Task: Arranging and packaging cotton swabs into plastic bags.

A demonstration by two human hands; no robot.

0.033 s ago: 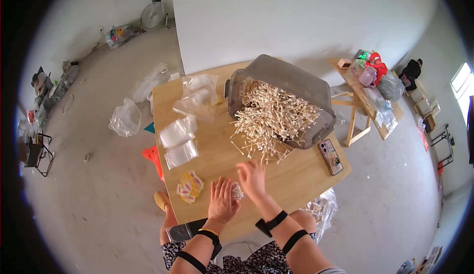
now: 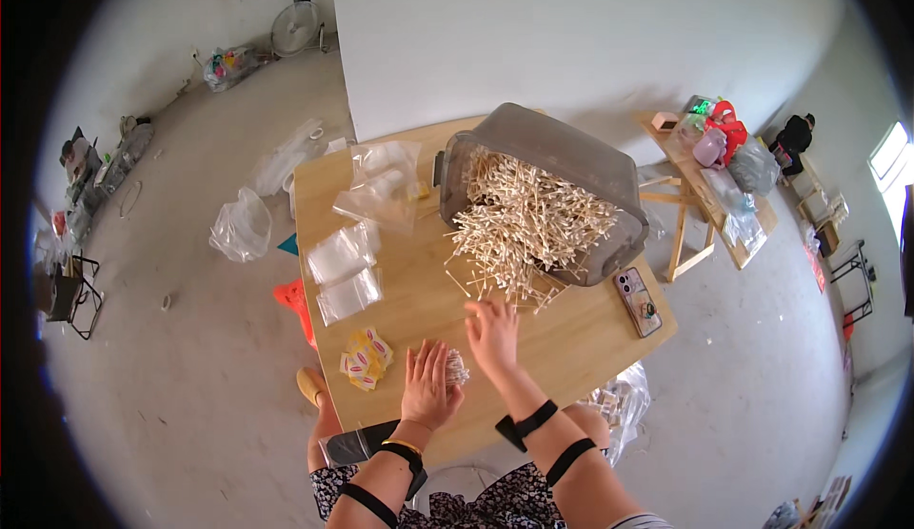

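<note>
A bundle of cotton swabs (image 2: 457, 369) lies on the wooden table near its front edge. My left hand (image 2: 428, 381) is closed round its left side, with the swab tips showing past the thumb. My right hand (image 2: 493, 334) is just in front of the big heap of loose cotton swabs (image 2: 533, 215); its fingers are slightly bent and apart, and no swab shows in them. The heap spills onto the table from a grey translucent plastic bin (image 2: 562, 148) tipped on its side.
Left on the table (image 2: 419, 291) are clear plastic bags (image 2: 343, 267) and a stack of yellow-and-white labels (image 2: 367, 358). A phone (image 2: 638, 302) lies at the right edge. Behind it stands a second wooden table (image 2: 705, 186) with bags on it.
My right hand has moved slightly right and forward, toward the front of the heap. My left hand stays on the bundle.
</note>
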